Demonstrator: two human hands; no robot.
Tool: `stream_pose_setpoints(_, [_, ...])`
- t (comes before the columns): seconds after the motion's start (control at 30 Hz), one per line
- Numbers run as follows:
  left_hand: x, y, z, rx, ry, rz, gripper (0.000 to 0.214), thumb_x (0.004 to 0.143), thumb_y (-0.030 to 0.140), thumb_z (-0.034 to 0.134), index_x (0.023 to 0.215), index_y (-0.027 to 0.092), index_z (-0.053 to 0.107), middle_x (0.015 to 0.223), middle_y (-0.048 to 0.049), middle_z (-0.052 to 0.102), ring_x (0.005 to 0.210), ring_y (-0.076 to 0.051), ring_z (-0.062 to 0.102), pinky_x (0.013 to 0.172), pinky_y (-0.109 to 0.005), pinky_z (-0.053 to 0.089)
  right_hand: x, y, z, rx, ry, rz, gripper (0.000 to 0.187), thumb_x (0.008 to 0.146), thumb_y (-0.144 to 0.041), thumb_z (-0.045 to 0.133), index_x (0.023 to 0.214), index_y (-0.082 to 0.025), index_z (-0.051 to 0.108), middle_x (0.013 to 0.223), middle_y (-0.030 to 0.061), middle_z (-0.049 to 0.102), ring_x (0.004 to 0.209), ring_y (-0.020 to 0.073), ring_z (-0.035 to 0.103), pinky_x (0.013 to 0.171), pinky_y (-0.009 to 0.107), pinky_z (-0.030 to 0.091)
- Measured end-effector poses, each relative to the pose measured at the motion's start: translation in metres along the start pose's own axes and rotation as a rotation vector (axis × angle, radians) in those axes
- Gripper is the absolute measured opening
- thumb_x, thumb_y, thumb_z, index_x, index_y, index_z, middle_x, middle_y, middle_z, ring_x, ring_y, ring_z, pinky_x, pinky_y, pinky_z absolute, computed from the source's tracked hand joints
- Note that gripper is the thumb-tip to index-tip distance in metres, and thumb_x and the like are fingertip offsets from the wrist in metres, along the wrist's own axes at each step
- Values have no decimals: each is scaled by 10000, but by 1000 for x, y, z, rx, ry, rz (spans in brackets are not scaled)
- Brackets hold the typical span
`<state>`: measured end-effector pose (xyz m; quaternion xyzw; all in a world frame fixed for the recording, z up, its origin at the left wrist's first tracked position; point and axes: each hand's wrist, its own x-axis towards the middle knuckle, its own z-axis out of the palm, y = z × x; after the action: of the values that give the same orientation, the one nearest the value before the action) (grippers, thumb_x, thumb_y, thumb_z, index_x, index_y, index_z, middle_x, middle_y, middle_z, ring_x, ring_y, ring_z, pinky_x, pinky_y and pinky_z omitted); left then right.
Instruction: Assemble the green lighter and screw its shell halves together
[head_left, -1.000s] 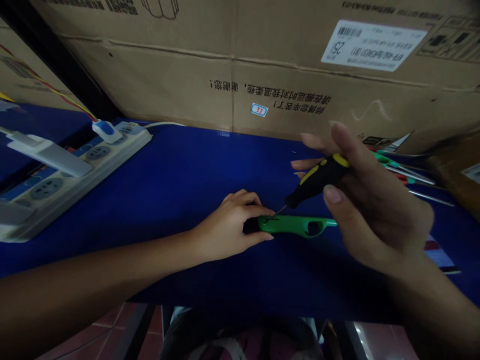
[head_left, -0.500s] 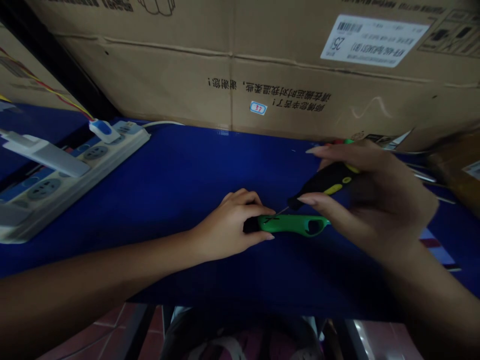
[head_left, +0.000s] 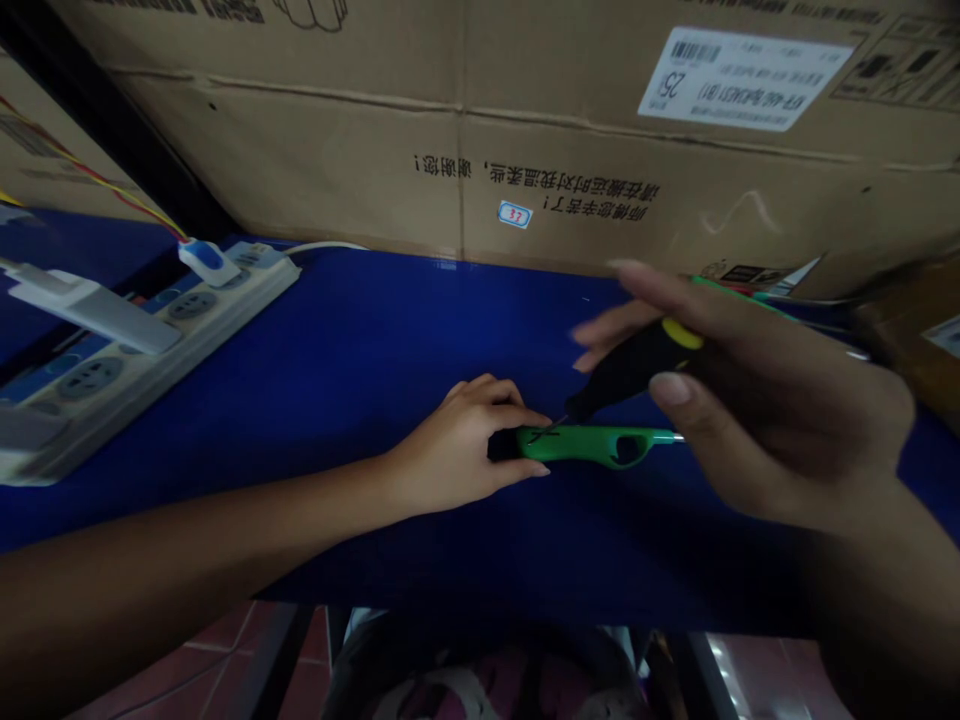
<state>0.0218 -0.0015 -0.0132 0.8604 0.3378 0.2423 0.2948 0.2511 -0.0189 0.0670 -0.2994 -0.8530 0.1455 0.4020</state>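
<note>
A green gas lighter (head_left: 592,443) lies flat on the blue table (head_left: 360,350), its metal nozzle pointing right. My left hand (head_left: 457,452) pinches the lighter's left end and pins it down. In my right hand (head_left: 757,390) is a black screwdriver with yellow marks (head_left: 637,365), gripped by thumb and fingers. Its thin tip rests on the lighter's body just right of my left fingertips. The fingers of my right hand are partly blurred by motion.
A white power strip (head_left: 142,340) with a blue-and-white plug lies at the left. Large cardboard boxes (head_left: 480,130) wall off the back of the table. Several green and red-handled tools (head_left: 787,310) lie at the far right behind my right hand.
My right hand has rolled the screwdriver handle between its fingers, so the yellow mark shifted. The tip stays on the lighter. My left hand has not moved.
</note>
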Motion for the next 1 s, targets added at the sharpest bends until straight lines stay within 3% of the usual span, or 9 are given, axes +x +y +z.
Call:
stream_pose_setpoints(0.1, [0,0,0,-5,10,10,366,827,366,814,1153,220,732,1034,-46,646,1013,-232,594,980,-450,432,-1,0,0,-146,93,-60,661,868,-183,722,1471,-373,528,1236,16,717,1035,267,694,928,448,588])
stream_pose_setpoints(0.2, [0,0,0,-5,1,4,376,829,369,812,1165,221,728,1022,-46,649,1002,-229,595,965,-443,438,-1,-3,0,-48,-3,10,615,966,-211,558,1549,-343,414,1391,31,635,1147,268,671,1009,464,560])
stream_pose_setpoints(0.27, [-1,1,0,-3,-3,5,371,831,371,810,1158,214,730,1019,-49,649,995,-229,593,956,-441,441,-1,-5,-1,25,-27,37,590,962,-192,546,1525,-346,456,1379,17,647,1141,259,682,1012,446,569])
stream_pose_setpoints(0.4, [-2,1,0,-5,1,10,365,832,364,810,1155,213,732,1036,-53,648,1008,-230,586,968,-448,432,-2,-5,-1,-234,75,-70,642,881,-214,712,1479,-348,522,1254,22,717,1039,255,709,980,417,572])
stream_pose_setpoints(0.5, [-1,1,0,-5,-2,7,378,833,371,810,1165,209,729,1016,-49,646,986,-223,585,952,-440,437,-2,-4,-3,-121,-20,-13,610,965,-218,553,1556,-259,410,1380,65,642,1147,262,672,1018,447,548])
stream_pose_setpoints(0.57, [-1,0,0,-4,1,13,382,830,374,812,1163,206,729,1016,-48,645,985,-221,586,948,-436,438,-1,-3,-4,-98,-29,-6,585,950,-196,576,1522,-244,463,1344,58,667,1119,246,690,983,419,573])
stream_pose_setpoints(0.7, [0,0,0,-4,10,22,369,828,365,816,1154,214,731,1026,-46,645,998,-223,587,952,-435,434,0,-3,-6,-350,94,-130,552,867,-252,746,1399,-251,600,1151,48,758,987,236,736,900,365,605])
stream_pose_setpoints(0.87, [-2,0,0,-1,9,22,372,831,371,812,1155,207,729,1012,-43,644,982,-218,585,940,-429,437,-2,-6,-5,-46,-50,27,585,943,-175,572,1514,-256,473,1375,62,653,1134,258,692,952,417,597])
stream_pose_setpoints(1.0, [-2,-1,1,3,10,21,379,826,369,816,1159,209,730,1022,-45,640,995,-227,586,941,-437,433,-2,-3,-1,-310,83,-106,625,862,-198,738,1455,-258,550,1211,66,734,1047,260,719,937,396,598])
